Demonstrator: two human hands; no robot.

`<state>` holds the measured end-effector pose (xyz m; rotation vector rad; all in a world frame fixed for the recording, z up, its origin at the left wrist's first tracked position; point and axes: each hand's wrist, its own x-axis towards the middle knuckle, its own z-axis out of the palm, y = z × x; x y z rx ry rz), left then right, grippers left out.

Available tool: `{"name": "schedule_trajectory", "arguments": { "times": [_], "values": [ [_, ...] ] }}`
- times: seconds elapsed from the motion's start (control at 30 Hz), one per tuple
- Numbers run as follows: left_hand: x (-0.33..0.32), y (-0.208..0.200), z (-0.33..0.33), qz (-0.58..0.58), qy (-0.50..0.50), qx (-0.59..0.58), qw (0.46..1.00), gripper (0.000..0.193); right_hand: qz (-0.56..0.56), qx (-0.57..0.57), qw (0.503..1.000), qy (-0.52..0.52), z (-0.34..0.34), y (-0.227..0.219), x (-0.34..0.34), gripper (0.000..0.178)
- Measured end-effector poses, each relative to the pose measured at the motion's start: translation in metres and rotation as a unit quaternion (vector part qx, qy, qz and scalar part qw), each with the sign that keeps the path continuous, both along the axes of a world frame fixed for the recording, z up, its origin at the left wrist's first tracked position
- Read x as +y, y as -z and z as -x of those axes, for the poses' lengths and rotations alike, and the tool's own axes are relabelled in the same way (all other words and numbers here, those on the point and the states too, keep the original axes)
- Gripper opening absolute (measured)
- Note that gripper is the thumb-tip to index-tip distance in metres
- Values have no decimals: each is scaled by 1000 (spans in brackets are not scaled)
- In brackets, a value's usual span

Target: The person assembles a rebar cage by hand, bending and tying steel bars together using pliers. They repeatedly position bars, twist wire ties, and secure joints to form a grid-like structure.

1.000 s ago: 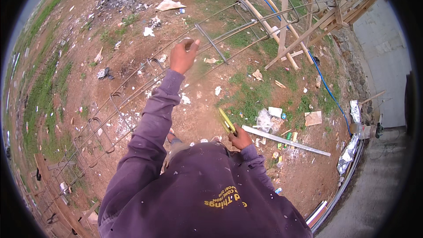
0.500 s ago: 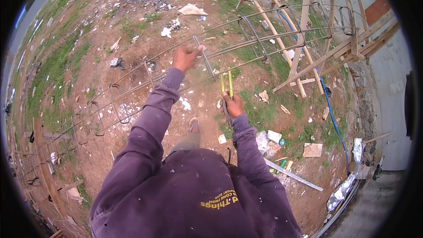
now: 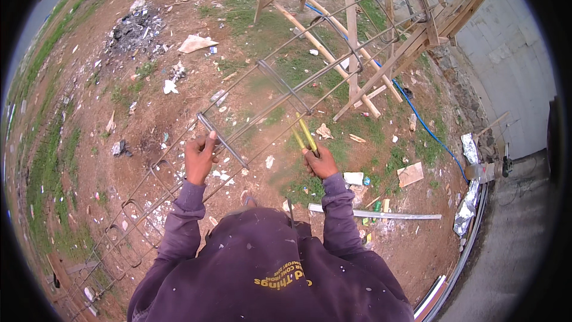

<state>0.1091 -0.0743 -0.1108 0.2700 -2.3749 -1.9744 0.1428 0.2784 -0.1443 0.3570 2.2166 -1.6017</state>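
Observation:
A long cage of steel rebar (image 3: 287, 90) with square stirrups runs diagonally from lower left to upper right in front of me. My left hand (image 3: 201, 158) is closed at the cage, its thumb against a stirrup (image 3: 225, 143); the fingers' underside is hidden. My right hand (image 3: 320, 161) grips a pair of pliers with two yellow handles (image 3: 306, 132), which point up and left close to the cage's near bar. The pliers' jaws are hidden from sight.
A wooden trestle (image 3: 353, 36) props the cage's far right end. A blue hose (image 3: 426, 125) trails along the ground toward a grey wall (image 3: 506, 53). A metal strip (image 3: 387, 214) lies at my right amid scattered litter. A burnt rubbish heap (image 3: 136, 33) is at far left.
My view has turned, shifting the cage and trestle leftward in the picture. Both hands sit lower, the left also farther left. The yellow handles now lean left instead of standing upright.

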Motion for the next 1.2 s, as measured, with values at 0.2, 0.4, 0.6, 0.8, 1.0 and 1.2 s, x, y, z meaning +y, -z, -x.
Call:
{"name": "schedule_trajectory", "arguments": {
  "times": [0.2,0.4,0.6,0.8,1.0,1.2],
  "values": [
    [-5,-3,-3,-20,8,-20,1000,43,-42,-50,991,-119,-11,5,24,34],
    [-1,-7,-13,-14,2,11,1000,38,47,-208,965,154,-83,117,35,42],
    [11,-8,-11,-2,-50,0,999,39,163,-203,902,344,-97,158,93,60],
    [26,-3,-6,64,-160,8,985,43,198,-86,866,451,-1,145,195,54],
    [31,9,-4,222,-245,37,943,49,85,97,937,323,142,33,369,58],
    [28,28,-24,283,-364,39,887,50,-75,130,987,66,213,-152,470,48]
  ]
}}
